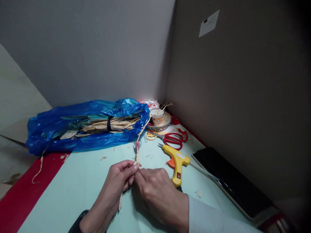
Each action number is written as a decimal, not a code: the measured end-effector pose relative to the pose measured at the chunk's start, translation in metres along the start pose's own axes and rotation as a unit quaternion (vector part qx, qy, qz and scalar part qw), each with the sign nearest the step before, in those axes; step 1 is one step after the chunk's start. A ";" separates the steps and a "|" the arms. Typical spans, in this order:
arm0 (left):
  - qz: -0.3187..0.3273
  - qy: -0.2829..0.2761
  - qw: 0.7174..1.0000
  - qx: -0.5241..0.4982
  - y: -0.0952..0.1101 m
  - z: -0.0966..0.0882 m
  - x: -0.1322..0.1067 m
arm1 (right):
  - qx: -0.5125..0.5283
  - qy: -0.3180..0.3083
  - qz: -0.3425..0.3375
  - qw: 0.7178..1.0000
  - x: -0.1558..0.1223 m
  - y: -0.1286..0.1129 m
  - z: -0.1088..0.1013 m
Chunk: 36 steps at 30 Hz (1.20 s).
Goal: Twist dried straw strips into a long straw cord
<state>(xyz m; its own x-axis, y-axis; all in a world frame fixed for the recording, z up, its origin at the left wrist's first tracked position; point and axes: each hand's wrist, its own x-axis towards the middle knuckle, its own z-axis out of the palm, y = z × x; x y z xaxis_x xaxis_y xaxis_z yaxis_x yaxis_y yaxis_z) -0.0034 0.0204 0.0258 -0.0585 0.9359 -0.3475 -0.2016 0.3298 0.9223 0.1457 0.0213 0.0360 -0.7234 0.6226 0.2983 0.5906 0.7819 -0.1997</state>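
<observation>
A pale braided straw cord (142,129) runs from the paper cup at the back toward me, with a pinkish clip or tie (137,145) partway along it. My left hand (121,174) pinches the cord's near end between thumb and fingers. Pressed up against it, my right hand (154,187) has its fingers curled around the same end; its fingertips are mostly hidden. A loose straw strand (120,202) hangs down below my left hand.
An open blue plastic bag (80,145) with bundled straw (119,124) lies at the back left. Behind my right hand are a yellow glue gun (178,161), red-handled scissors (173,139), a paper cup (157,118) on a woven dish (166,121), and a black tablet-like slab (230,181).
</observation>
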 end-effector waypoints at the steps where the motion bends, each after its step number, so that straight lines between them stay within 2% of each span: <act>1: -0.002 0.006 1.000 -0.001 0.001 0.000 -0.001 | 0.027 0.018 0.025 0.999 0.002 0.003 -0.005; 4: -0.011 0.003 1.000 -0.010 0.002 0.000 -0.001 | 0.132 0.082 0.164 0.974 0.010 0.017 -0.016; 5: -0.015 -0.003 1.000 -0.015 0.002 0.000 -0.002 | 0.190 0.072 0.189 0.961 0.012 0.021 -0.016; 6: -0.016 -0.011 1.000 -0.020 0.002 0.001 -0.002 | 0.264 0.039 0.192 0.944 0.013 0.026 -0.015; 8: -0.015 -0.027 0.999 -0.024 0.001 0.003 -0.002 | 0.412 -0.050 0.175 0.893 0.016 0.032 -0.008; 10: -0.016 -0.035 0.999 -0.019 0.001 0.005 -0.004 | 0.485 -0.097 0.166 0.853 0.017 0.035 0.001; 11: -0.016 -0.036 0.999 -0.013 0.002 0.006 -0.006 | 0.488 -0.096 0.172 0.850 0.017 0.036 0.005; 15: 0.000 -0.013 1.000 0.017 0.001 0.010 -0.011 | 0.432 -0.061 0.168 0.884 0.017 0.036 0.008; 19: 0.011 0.033 0.998 0.043 -0.005 0.010 -0.009 | 0.390 -0.042 0.165 0.905 0.018 0.034 0.005; 22: 0.036 0.035 0.995 0.089 -0.009 0.006 -0.006 | 0.385 -0.044 0.186 0.903 0.018 0.033 0.005; 25: 0.058 0.022 0.981 0.184 -0.007 0.003 -0.008 | 0.401 -0.034 0.207 0.892 0.017 0.029 0.004; 28: 0.127 0.055 0.941 0.310 0.000 0.006 -0.018 | 0.359 -0.009 0.221 0.907 0.015 0.024 0.002; 32: 0.251 0.133 0.864 0.416 -0.001 0.016 -0.033 | 0.275 0.040 0.217 0.936 0.012 0.018 0.000; 34: 0.327 0.141 0.811 0.464 -0.009 0.018 -0.036 | 0.279 0.050 0.207 0.936 0.012 0.018 0.000; 36: 0.391 0.120 0.742 0.531 -0.019 0.018 -0.037 | 0.315 0.039 0.206 0.926 0.012 0.022 0.001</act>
<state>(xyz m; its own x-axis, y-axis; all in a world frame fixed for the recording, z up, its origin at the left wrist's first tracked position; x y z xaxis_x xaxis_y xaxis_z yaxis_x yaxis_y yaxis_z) 0.0204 -0.0181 0.0242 0.0504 0.8852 0.4625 0.8623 -0.2722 0.4271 0.1491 0.0460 0.0343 -0.4415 0.8867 0.1372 0.4673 0.3578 -0.8085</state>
